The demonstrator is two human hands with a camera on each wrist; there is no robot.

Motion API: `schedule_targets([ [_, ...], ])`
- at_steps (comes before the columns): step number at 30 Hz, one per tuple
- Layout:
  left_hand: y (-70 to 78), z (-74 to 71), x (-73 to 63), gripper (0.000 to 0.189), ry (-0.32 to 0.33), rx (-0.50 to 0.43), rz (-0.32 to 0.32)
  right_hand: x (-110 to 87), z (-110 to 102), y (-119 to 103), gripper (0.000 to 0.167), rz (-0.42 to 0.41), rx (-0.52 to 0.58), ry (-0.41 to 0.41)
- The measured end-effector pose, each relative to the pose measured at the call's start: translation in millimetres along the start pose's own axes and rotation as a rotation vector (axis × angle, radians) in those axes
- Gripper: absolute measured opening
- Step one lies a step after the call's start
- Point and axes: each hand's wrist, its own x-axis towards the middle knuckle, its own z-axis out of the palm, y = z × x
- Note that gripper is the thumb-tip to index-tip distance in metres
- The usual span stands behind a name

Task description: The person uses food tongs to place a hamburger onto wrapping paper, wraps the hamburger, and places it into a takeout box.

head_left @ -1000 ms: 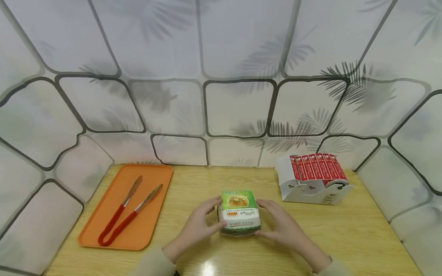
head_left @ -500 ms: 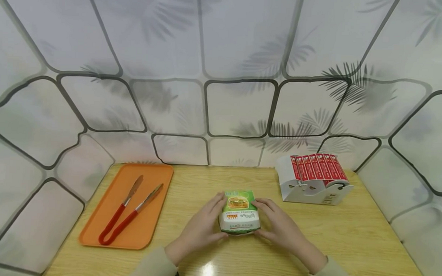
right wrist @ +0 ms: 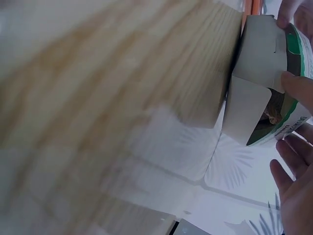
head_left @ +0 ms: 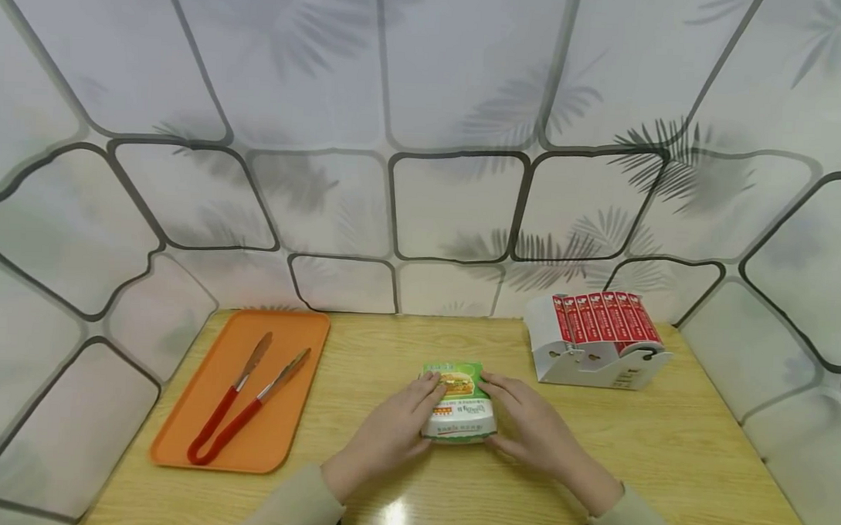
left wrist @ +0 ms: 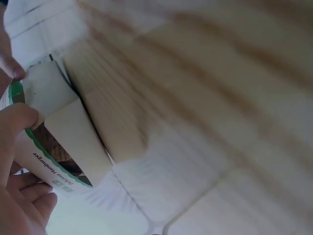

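A green-and-white cardboard hamburger box [head_left: 459, 428] with a burger picture on its lid sits on the wooden table in front of me. My left hand [head_left: 394, 420] grips its left side, fingers reaching over the lid and thumb low at the near corner. On the opposite side my right hand [head_left: 540, 429] holds the box, fingertips at the top edge and thumb near the bottom front corner. Through a side gap below the lid, both wrist views show something brown inside the box [left wrist: 78, 134]; what it is cannot be made out fully.
To the left lies an orange tray [head_left: 185, 420] bearing tongs [head_left: 216, 433] with red handles. A white holder [head_left: 584, 369] at the back right carries several red-and-white cartons [head_left: 606, 319]. Patterned white walls enclose the table [head_left: 390, 339] behind and at both sides.
My left hand's fingers have slid from the box's left edge onto its lid, covering part of the picture. The right fingers have drawn in slightly against the box. Tray and holder stay put.
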Motion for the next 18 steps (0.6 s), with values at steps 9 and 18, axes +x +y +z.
schedule_targets([
  [9, -0.7, 7.7, 1.0, 0.08, 0.013, 0.389, 0.146, 4.5, 3.1, 7.4, 0.07, -0.293, -0.107, 0.091],
  [18, -2.8, 12.7, -3.1, 0.072, 0.065, 0.579, 0.239, 6.8, 0.0, 6.3, 0.062, -0.319, -0.154, 0.052],
])
